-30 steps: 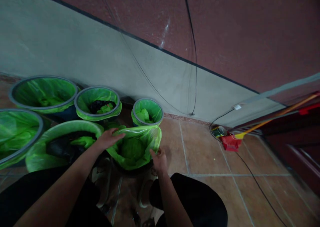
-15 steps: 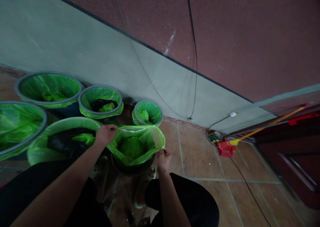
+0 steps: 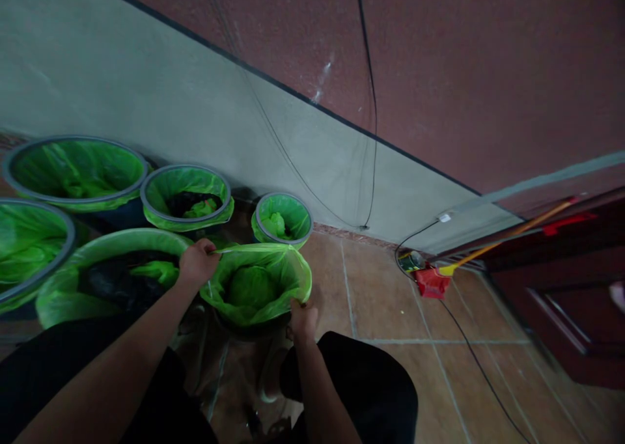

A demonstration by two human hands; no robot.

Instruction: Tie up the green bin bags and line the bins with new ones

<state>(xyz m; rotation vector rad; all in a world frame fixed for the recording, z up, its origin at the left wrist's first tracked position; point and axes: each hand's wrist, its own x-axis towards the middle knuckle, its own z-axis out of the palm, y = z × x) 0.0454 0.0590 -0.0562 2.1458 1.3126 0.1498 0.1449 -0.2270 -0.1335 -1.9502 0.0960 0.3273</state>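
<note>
A small bin stands on the floor between my knees, lined with a bright green plastic bag (image 3: 254, 288). My left hand (image 3: 196, 262) is closed on the bag's far left edge, pinching it at the rim. On the near right side my right hand (image 3: 303, 318) is closed on the bag's folded-over edge. The bag is stretched between the two hands and hangs over the rim. The bin's own body is mostly hidden under the bag.
Several more bins with green liners stand to the left along the grey wall: a small one (image 3: 282, 219), a middle one (image 3: 186, 196) and larger ones (image 3: 73, 170). A red dustpan (image 3: 429, 281) with a long handle lies right. Black cables (image 3: 463, 340) run across the tiled floor.
My left hand went from lying open on the bag's rim to pinching it. The right hand moved up to the bag's edge, then drew it down over the rim.
</note>
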